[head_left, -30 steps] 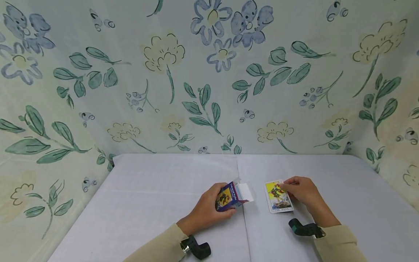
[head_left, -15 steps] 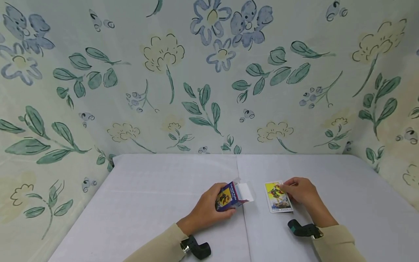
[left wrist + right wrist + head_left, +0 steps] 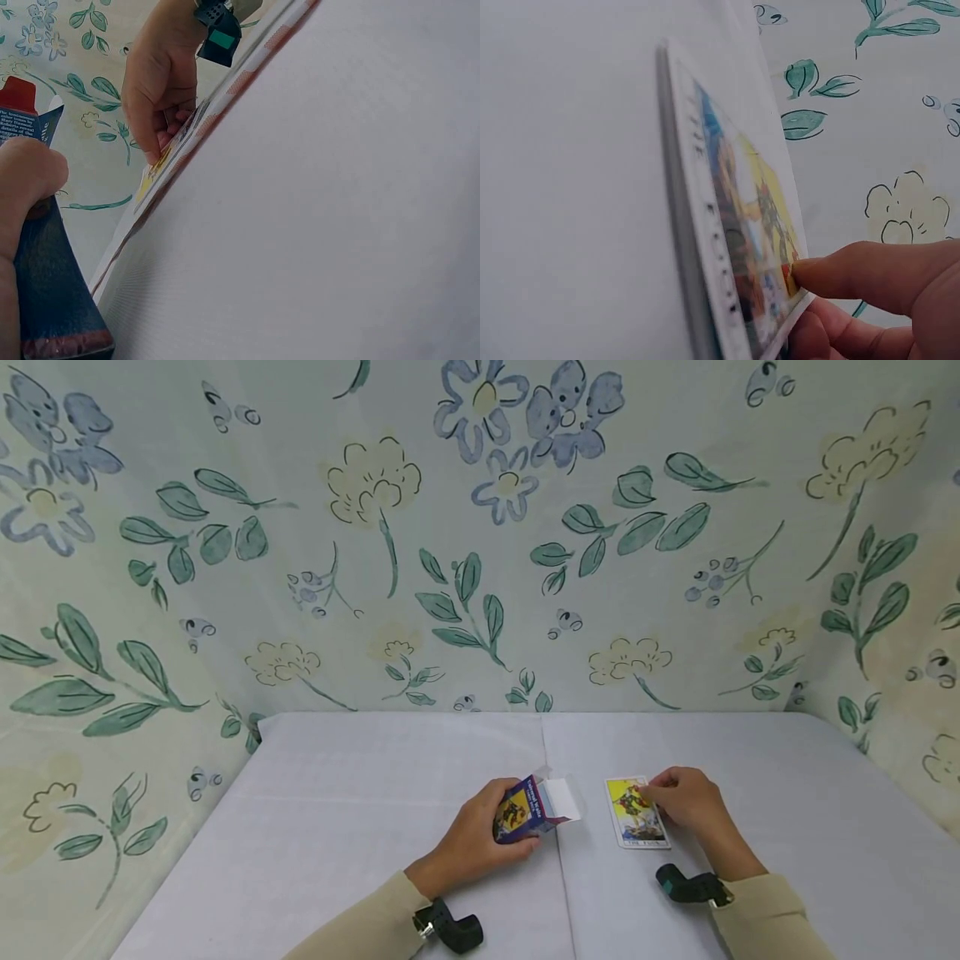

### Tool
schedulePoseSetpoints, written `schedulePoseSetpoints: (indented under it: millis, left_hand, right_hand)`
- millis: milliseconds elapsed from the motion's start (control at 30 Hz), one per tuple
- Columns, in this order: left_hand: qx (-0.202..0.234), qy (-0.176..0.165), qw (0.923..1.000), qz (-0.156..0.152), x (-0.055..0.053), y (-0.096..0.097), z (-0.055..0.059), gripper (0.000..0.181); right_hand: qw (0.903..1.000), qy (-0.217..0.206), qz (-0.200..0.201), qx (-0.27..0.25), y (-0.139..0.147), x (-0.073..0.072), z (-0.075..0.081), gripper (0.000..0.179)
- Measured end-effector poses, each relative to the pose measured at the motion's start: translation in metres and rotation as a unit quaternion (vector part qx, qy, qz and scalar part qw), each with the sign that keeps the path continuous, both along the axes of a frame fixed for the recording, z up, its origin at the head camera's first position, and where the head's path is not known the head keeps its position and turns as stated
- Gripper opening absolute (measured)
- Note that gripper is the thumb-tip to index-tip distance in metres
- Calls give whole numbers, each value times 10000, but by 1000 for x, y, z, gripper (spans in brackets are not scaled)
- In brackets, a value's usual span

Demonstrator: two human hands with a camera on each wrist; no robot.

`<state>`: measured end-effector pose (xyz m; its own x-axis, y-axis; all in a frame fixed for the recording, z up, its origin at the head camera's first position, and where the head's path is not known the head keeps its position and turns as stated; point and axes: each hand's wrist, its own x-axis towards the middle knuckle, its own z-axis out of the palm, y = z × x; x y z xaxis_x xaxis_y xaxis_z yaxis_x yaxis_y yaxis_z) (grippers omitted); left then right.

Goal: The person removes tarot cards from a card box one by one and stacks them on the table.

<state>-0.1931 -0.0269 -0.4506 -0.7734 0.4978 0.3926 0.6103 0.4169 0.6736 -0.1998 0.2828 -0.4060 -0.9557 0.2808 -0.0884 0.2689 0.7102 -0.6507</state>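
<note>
My left hand point(image 3: 480, 831) grips a dark blue tarot card box point(image 3: 517, 814), tilted, with its white flap point(image 3: 559, 800) standing out to the right. The left wrist view shows the same box point(image 3: 56, 277) with the left thumb point(image 3: 30, 176) across it. Right of the box, my right hand point(image 3: 693, 802) pinches the upper right edge of the tarot cards point(image 3: 636, 814), a thin stack. On top is a yellow card printed "The Fool". In the right wrist view the thumb point(image 3: 855, 276) presses on its face and the fingers curl under the edge. The lower cards are mostly hidden.
A white cloth point(image 3: 360, 827) with a crease down its middle covers the table. Behind it and at both sides hang floral curtains point(image 3: 465, 568). Black wrist cameras sit on the left wrist point(image 3: 450, 928) and right wrist point(image 3: 690, 885).
My right hand has shifted very slightly left, its forearm most visibly. The top card now lines up more closely with the cards below. The left hand and the box have stayed put.
</note>
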Motion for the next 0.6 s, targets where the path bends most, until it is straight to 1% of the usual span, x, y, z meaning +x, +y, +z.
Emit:
schedulePoseSetpoints:
  millis: [333, 600]
  left_hand:
    - [74, 113, 9999, -48, -1, -1, -2, 70]
    - [76, 113, 9999, -44, -1, 0, -1, 70]
  right_hand:
    - [9996, -48, -104, 269, 0, -2, -7, 26]
    - [9993, -39, -40, 372, -4, 1, -3, 23]
